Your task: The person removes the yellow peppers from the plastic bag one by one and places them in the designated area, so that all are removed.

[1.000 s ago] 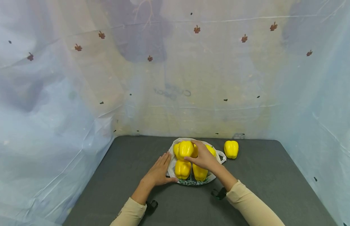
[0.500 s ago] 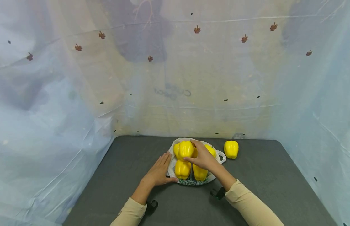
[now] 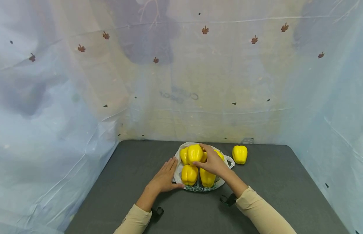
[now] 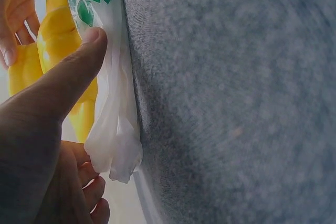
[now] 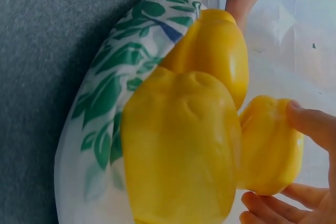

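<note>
A white plastic bag with a green leaf print (image 3: 196, 188) lies on the table with its mouth spread, holding several yellow bell peppers. My right hand (image 3: 213, 162) grips one yellow bell pepper (image 3: 194, 154) at the top of the group, thumb and fingers on opposite sides of it, as the right wrist view also shows. Two other bell peppers, the near left one (image 3: 189, 175) and the near right one (image 3: 207, 177), sit at the bag's front. My left hand (image 3: 164, 179) rests against the bag's left side with straight fingers, its thumb (image 4: 79, 69) touching the printed plastic.
A single yellow bell pepper (image 3: 239, 154) stands on the dark grey table (image 3: 266, 188) to the right of the bag, near the back edge. One bag handle (image 3: 230, 162) sticks out toward it. Pale patterned sheeting (image 3: 181, 81) hangs behind and at both sides.
The bell pepper in my right hand has shifted slightly up and to the right, together with that hand. My left hand stays against the bag.
</note>
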`<state>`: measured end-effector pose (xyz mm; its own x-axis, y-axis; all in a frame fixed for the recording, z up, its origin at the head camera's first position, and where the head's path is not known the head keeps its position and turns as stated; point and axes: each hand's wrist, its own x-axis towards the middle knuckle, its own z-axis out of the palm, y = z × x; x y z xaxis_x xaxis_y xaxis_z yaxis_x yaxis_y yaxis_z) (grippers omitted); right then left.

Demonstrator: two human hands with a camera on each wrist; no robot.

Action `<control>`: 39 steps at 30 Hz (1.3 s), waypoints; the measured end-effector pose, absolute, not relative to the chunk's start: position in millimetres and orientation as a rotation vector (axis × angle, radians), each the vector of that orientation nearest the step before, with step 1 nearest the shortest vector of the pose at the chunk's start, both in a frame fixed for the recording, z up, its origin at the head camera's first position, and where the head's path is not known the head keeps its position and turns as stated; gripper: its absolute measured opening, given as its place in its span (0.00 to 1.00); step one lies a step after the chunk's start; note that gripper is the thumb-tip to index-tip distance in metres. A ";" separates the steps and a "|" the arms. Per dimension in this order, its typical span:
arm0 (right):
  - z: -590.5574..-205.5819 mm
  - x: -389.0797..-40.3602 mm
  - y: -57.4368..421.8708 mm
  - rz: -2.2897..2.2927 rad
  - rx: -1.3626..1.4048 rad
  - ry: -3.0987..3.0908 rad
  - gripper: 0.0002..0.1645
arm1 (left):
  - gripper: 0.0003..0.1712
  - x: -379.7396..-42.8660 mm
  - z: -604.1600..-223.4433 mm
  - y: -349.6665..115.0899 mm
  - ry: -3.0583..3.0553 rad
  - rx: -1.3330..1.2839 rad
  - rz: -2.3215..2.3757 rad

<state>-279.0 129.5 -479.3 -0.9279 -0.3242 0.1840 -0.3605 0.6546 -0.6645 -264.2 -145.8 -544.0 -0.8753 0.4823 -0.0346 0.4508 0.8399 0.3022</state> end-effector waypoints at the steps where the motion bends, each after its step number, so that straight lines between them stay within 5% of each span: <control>1: -478.7 -278.7 130.9 1.150 0.581 -2.812 0.54 | 0.71 -264.4 -544.1 -145.8 2.907 0.739 0.436; 39: -467.0 -260.3 203.0 1.146 0.558 -2.732 0.56 | 0.70 -264.7 -548.3 -146.5 2.910 0.797 0.463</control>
<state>-260.3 203.0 -467.0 -0.9236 -0.2862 0.2549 -0.3824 0.6437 -0.6629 -264.7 -146.5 -548.3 -0.8600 0.5103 -0.0062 0.4831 0.8180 0.3122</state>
